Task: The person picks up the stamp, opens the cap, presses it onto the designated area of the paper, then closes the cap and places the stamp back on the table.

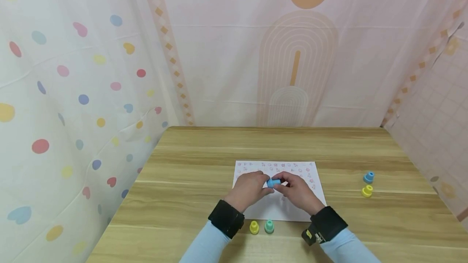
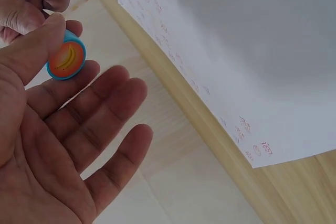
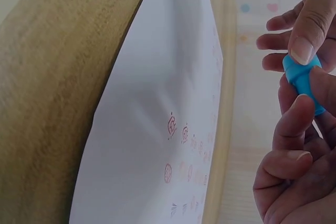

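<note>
A small blue toy stamp (image 1: pixel 273 183) is held up over a white sheet of paper (image 1: pixel 272 213), between both hands. My left hand (image 1: pixel 249 190) pinches its wide end between thumb and index finger, the other fingers stretched out. My right hand (image 1: pixel 297 193) pinches the narrower end. In the left wrist view the stamp's round end (image 2: pixel 67 60) shows a yellow banana on orange. The right wrist view shows its blue side (image 3: pixel 302 81) between the fingertips. Rows of small, mostly reddish stamped prints (image 3: pixel 171 126) mark part of the paper.
A yellow stamp (image 1: pixel 254 227) and a green stamp (image 1: pixel 269 226) stand by the paper's near edge. Farther right on the wooden table (image 1: pixel 183 198) are another blue stamp (image 1: pixel 369 177) and a yellow one (image 1: pixel 367 191). Patterned curtains (image 1: pixel 226 72) hang behind the table and at its sides.
</note>
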`<state>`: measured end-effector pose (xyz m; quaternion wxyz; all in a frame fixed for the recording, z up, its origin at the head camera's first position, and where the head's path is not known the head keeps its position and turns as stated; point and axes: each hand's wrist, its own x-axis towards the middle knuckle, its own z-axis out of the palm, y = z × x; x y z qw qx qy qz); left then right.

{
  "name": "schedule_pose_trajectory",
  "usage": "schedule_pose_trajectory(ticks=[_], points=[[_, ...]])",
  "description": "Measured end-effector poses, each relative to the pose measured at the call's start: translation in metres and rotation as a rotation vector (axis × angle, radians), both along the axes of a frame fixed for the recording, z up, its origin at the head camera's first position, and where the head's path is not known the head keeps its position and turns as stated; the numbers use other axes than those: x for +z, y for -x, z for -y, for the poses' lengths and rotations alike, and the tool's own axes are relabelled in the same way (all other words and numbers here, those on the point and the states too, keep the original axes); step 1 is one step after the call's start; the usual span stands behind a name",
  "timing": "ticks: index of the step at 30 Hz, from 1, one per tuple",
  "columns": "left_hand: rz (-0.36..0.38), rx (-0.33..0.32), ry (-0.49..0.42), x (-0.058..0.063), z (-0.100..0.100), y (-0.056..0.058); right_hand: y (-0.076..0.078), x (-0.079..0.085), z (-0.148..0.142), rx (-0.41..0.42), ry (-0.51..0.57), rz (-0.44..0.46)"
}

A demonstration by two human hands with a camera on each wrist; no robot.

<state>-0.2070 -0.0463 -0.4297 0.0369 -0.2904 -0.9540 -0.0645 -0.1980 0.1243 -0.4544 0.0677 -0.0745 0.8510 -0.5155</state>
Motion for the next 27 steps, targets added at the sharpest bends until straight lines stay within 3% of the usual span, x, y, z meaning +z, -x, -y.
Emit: schedule_pose_trajectory(ticks=[15, 27], points=[[0.001, 0.038, 0.019, -0.001, 0.0, 0.002, -0.003, 0.003, -0.004, -0.044, -0.035, -0.021], [-0.007, 0.121, -0.003, -0.003, 0.004, 0.005, 0.005, 0.006, -0.028, -0.096, -0.06, -0.069]])
